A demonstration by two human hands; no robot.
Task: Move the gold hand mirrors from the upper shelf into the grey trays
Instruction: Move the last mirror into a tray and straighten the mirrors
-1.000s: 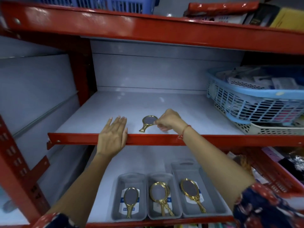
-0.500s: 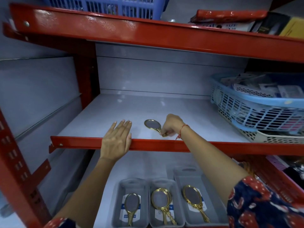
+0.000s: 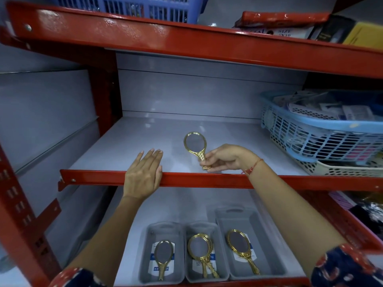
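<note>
My right hand (image 3: 224, 158) pinches the handle of a gold hand mirror (image 3: 195, 145) and holds it upright just above the upper shelf (image 3: 128, 146), near its red front rail. My left hand (image 3: 144, 175) lies flat and open on that rail, left of the mirror. On the lower shelf stand three grey trays side by side: the left tray (image 3: 145, 249) holds one gold mirror (image 3: 163, 255), the middle tray (image 3: 189, 230) holds stacked gold mirrors (image 3: 202, 251), the right tray (image 3: 261, 241) holds one gold mirror (image 3: 240, 245).
A light blue basket (image 3: 323, 133) full of packets sits on a cream basket (image 3: 339, 168) at the right of the upper shelf. Above, the top shelf carries a blue crate (image 3: 132, 7) and boxes (image 3: 290, 27). A red upright (image 3: 18, 214) stands at the left.
My right hand has picked the mirror up off the upper shelf by its handle and turned it upright. My left hand has stayed on the rail.
</note>
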